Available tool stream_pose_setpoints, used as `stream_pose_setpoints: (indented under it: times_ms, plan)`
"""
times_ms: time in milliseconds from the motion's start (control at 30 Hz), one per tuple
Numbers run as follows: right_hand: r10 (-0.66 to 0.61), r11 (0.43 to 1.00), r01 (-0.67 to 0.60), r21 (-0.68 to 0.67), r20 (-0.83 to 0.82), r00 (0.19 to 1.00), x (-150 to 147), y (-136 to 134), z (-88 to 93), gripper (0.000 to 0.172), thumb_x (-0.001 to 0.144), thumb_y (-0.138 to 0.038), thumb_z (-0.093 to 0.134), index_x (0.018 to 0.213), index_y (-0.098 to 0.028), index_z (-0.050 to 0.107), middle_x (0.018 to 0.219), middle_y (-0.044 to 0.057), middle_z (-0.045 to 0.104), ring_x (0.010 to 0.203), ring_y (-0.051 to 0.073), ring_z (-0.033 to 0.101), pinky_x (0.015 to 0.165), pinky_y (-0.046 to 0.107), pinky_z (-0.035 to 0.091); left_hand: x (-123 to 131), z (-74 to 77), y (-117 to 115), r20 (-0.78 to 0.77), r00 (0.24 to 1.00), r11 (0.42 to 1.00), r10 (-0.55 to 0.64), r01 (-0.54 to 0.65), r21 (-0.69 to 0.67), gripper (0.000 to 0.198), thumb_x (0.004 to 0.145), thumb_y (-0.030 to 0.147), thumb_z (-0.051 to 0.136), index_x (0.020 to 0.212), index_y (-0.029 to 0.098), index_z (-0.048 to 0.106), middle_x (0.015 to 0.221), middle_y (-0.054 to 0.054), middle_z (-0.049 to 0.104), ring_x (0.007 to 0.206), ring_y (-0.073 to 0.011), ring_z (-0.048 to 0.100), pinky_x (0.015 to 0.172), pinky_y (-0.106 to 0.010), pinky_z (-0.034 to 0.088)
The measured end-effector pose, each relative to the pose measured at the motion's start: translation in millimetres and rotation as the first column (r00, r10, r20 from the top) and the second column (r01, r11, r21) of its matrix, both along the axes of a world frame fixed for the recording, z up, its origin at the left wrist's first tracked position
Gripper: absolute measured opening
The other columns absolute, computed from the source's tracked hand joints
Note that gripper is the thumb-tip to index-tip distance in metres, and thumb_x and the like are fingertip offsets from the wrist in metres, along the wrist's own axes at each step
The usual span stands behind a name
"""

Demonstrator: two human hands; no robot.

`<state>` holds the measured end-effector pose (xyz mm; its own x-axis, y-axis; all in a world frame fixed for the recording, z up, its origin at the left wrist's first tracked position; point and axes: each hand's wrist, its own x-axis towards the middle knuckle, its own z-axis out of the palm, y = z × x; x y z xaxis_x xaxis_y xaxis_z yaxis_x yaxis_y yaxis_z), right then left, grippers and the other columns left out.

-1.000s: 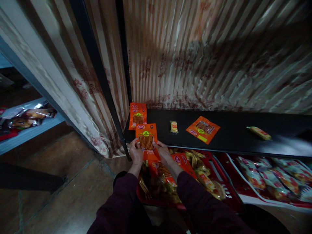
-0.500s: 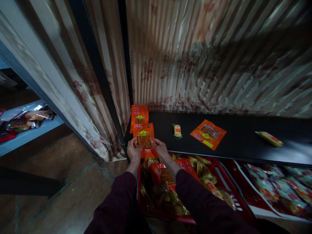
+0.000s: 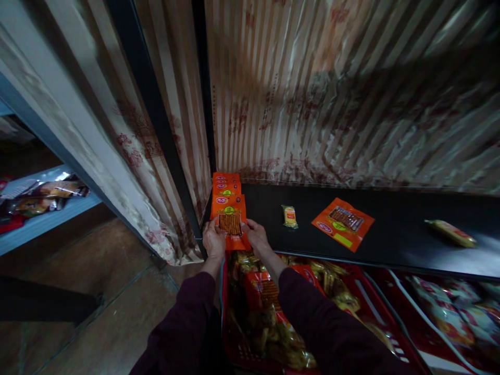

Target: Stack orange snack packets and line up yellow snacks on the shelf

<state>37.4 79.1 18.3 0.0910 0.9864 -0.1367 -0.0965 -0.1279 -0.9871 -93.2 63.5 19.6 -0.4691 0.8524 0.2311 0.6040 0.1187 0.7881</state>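
Between my two hands is an orange snack packet [image 3: 236, 240] with a picture of brown sticks on its front. My left hand [image 3: 214, 239] grips its left edge, fingers closed. On the opposite edge, my right hand [image 3: 256, 236] pinches the packet. It overlaps more orange packets [image 3: 229, 180] stacked behind it in the left corner of the black shelf [image 3: 269, 200]. To the right of my right hand lies a small yellow wrapped snack [image 3: 289, 216]. Farther right, another orange packet [image 3: 344, 223] rests askew.
A second yellow wrapped snack [image 3: 452, 233] lies at the shelf's right. Below the front edge is a red basket [image 3: 238, 341] filled with wrapped snacks, beside another red basket [image 3: 377, 278] of white packets. A black post [image 3: 164, 120] and striped curtain [image 3: 250, 104] bound the corner.
My hands have pushed the held packet slightly back, so it covers more of the packets behind it. The view has shifted a little, and shelf items appear farther right.
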Motion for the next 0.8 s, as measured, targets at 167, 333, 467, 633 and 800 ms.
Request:
stream_pose_setpoints:
  times_ms: [167, 333, 467, 633, 800]
  plan:
    - [-0.049, 0.998, 0.041, 0.054, 0.139, 0.989, -0.7, 17.6, -4.4, 0.036, 0.068, -0.042, 0.058, 0.092, -0.019, 0.070, 0.086, 0.003, 0.073, 0.078, 0.019, 0.065, 0.071, 0.029, 0.051, -1.6, 1.1, 12.9, -0.147, 0.989, 1.000, -0.006, 0.006, -0.003, 0.043, 0.078, 0.007, 0.045, 0.114, 0.022, 0.065, 0.101, -0.008, 0.066, 0.098, -0.0204, 0.059, 0.091, -0.033, 0.045]
    - [-0.079, 0.996, 0.063, 0.066, 0.286, 0.955, -0.7, 33.8, -8.7, 0.029, 0.072, -0.037, 0.057, 0.093, -0.023, 0.071, 0.088, 0.001, 0.073, 0.084, 0.019, 0.065, 0.077, 0.029, 0.050, -1.2, 2.1, 22.5, -0.200, 0.980, 1.000, -0.009, 0.007, -0.011, 0.042, 0.080, 0.009, 0.044, 0.114, 0.021, 0.064, 0.105, -0.010, 0.065, 0.102, -0.0224, 0.055, 0.094, -0.035, 0.043]
    - [-0.078, 0.995, 0.051, 0.080, 0.372, 0.925, -0.9, 40.8, -10.2, 0.024, 0.074, -0.034, 0.056, 0.091, -0.025, 0.071, 0.087, 0.000, 0.073, 0.083, 0.018, 0.065, 0.077, 0.028, 0.050, -2.3, 2.3, 30.1, -0.215, 0.976, 1.000, -0.024, 0.021, -0.018, 0.039, 0.081, 0.010, 0.043, 0.112, 0.022, 0.065, 0.104, -0.010, 0.064, 0.103, -0.0228, 0.053, 0.094, -0.035, 0.041]
    - [-0.077, 0.996, 0.047, 0.072, 0.505, 0.859, -1.9, 44.0, -9.8, 0.021, 0.076, -0.032, 0.057, 0.091, -0.026, 0.071, 0.089, 0.000, 0.073, 0.082, 0.017, 0.065, 0.077, 0.027, 0.048, -5.4, 1.0, 37.6, -0.270, 0.961, 0.996, -0.061, 0.043, -0.074, 0.038, 0.082, 0.011, 0.042, 0.113, 0.018, 0.064, 0.100, -0.012, 0.063, 0.099, -0.0239, 0.053, 0.091, -0.037, 0.041]
    - [-0.054, 0.998, 0.025, 0.052, 0.692, 0.720, -4.1, 44.4, -5.6, 0.021, 0.079, -0.030, 0.056, 0.095, -0.026, 0.070, 0.092, 0.002, 0.072, 0.083, 0.018, 0.065, 0.076, 0.027, 0.046, -6.7, -4.4, 38.8, -0.323, 0.942, 0.992, -0.088, 0.055, -0.109, 0.038, 0.083, 0.012, 0.042, 0.114, 0.016, 0.062, 0.101, -0.013, 0.063, 0.100, -0.0249, 0.052, 0.091, -0.037, 0.041]
